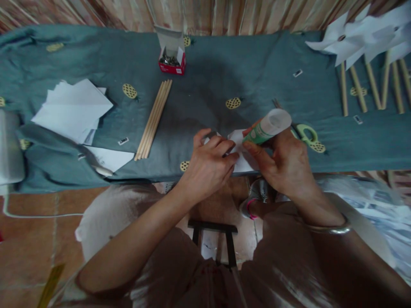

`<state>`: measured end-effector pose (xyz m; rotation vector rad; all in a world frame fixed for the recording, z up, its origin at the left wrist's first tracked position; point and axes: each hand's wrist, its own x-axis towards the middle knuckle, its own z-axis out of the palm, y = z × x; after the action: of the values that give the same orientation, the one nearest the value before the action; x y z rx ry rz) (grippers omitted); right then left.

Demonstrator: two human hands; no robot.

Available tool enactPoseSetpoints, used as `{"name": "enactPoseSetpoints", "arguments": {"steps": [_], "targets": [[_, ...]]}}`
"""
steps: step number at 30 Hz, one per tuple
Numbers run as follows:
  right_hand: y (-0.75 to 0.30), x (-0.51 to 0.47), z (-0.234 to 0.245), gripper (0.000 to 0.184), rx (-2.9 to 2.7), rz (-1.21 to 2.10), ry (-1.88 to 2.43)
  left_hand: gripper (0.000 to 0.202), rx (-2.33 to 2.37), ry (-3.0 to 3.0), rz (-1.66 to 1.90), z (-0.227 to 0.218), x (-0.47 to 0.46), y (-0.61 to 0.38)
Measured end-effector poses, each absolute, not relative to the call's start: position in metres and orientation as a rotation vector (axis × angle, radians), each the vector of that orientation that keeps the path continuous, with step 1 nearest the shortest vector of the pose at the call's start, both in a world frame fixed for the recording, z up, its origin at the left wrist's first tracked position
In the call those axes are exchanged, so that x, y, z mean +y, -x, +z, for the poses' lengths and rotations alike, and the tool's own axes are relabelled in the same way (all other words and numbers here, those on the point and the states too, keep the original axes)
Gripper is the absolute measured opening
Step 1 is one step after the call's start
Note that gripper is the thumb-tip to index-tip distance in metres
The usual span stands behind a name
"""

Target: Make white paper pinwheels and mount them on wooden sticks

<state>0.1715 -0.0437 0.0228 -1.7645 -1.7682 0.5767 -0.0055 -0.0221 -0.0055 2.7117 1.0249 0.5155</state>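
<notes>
My right hand (284, 164) grips a green glue tube (268, 126) with a pale cap end, tilted, its tip down at a small white paper piece (239, 139) near the table's front edge. My left hand (208, 164) lies on the same paper, its fingers curled and pressing folds together at the middle. Most of the paper is hidden under both hands. A metal bangle (330, 229) sits on my right wrist.
A blue-green cloth (224, 77) covers the table. White paper squares (72, 109) lie at the left, a bundle of wooden sticks (154, 119) beside them, and a red box of pins (171, 57) at the back. Green-handled scissors (305, 134) lie by my right hand. Finished white pinwheels (362, 40) on sticks are at the far right.
</notes>
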Motion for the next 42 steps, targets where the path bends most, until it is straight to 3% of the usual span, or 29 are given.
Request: {"name": "enactPoseSetpoints", "arguments": {"steps": [9,14,21,27,32,42], "targets": [[-0.187,-0.045,0.028,0.018,-1.177,1.077,1.439,0.017,1.015,-2.701,0.517,-0.004,-0.021,0.005],[-0.2,-0.045,0.037,0.013,-0.883,1.19,1.371,0.019,0.97,-2.674,0.629,-0.003,-0.022,0.009],[-0.207,-0.045,0.036,0.018,-0.847,1.203,1.341,0.054,1.21,-2.56,0.671,0.006,-0.024,0.039],[-0.2,-0.044,0.039,0.021,-0.777,1.253,1.288,0.044,1.319,-2.489,0.546,0.0,-0.021,0.056],[-0.182,-0.044,0.042,0.028,-0.72,1.351,1.212,0.029,1.295,-2.392,0.651,-0.003,-0.019,0.051],[-0.159,-0.043,0.04,0.021,-0.743,1.41,1.203,0.03,1.221,-2.032,0.914,0.003,-0.032,0.04]]}}
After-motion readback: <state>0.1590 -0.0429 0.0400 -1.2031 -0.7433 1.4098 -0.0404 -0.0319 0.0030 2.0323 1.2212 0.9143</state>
